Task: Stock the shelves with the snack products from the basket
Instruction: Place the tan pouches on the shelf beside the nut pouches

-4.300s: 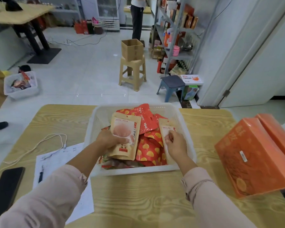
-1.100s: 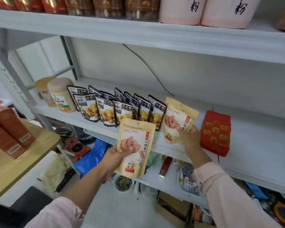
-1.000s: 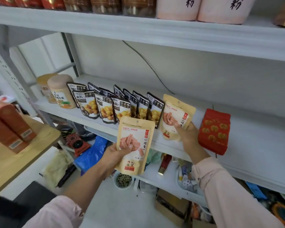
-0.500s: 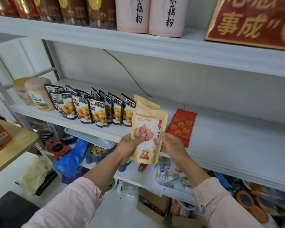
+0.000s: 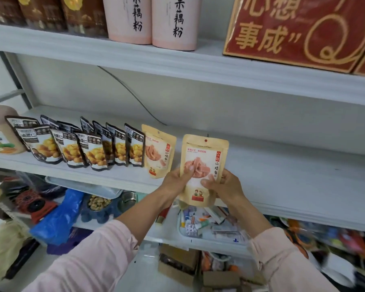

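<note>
White shelving fills the whole view, so I read it from my side inward. Nearest and lowest, the bottom tier carries a clear tray of small tubes and oddments (image 5: 209,227) and a crumpled blue plastic bag (image 5: 57,218); neither concerns this step. Above them the left hand (image 5: 176,183) grips the left edge of a tan stand-up snack pouch printed with pink strips (image 5: 204,154), thumb across the front and fingers behind. The right hand (image 5: 224,186) clasps the right edge likewise, thumb low on the front. The pouch hangs upright in the air just before the lip of the white middle shelf (image 5: 293,173), its base lower than the board. To place it well I would raise the base clear of that lip first. Then I would carry it in beside the matching tan pouch (image 5: 159,152) that stands on the shelf, near but apart. I judge the soft bag will slump unless its bottom is spread flat, so I would press it down, print facing out, and free one hand at a time. Leftward runs a row of dark chestnut pouches (image 5: 86,148), which I must not nudge. Farthest up, two pink paper canisters with black lettering (image 5: 150,20) and a red gift box with gold characters (image 5: 293,32) sit on the top shelf.
</note>
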